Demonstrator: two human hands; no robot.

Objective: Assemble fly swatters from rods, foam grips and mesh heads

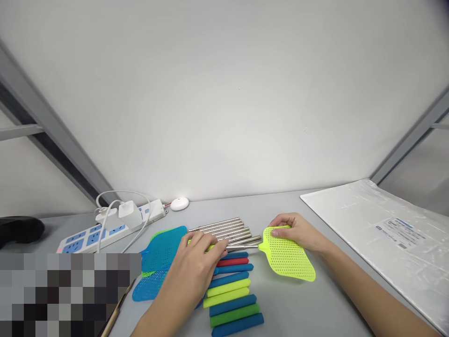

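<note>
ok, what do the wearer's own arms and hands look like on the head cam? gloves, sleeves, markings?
Both the left hand and right hand are bare: no gloves, and no rings visible. The left forearm and right forearm show no sleeve, watch, bracelet, cable or marking up to the frame edge.

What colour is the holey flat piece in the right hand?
The holey flat piece is bright yellow-green, seen in the head view.

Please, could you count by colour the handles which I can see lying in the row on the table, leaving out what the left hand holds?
Blue handles: 5
Yellow handles: 2
Red handle: 1
Green handle: 1
Total visible: 9
</note>
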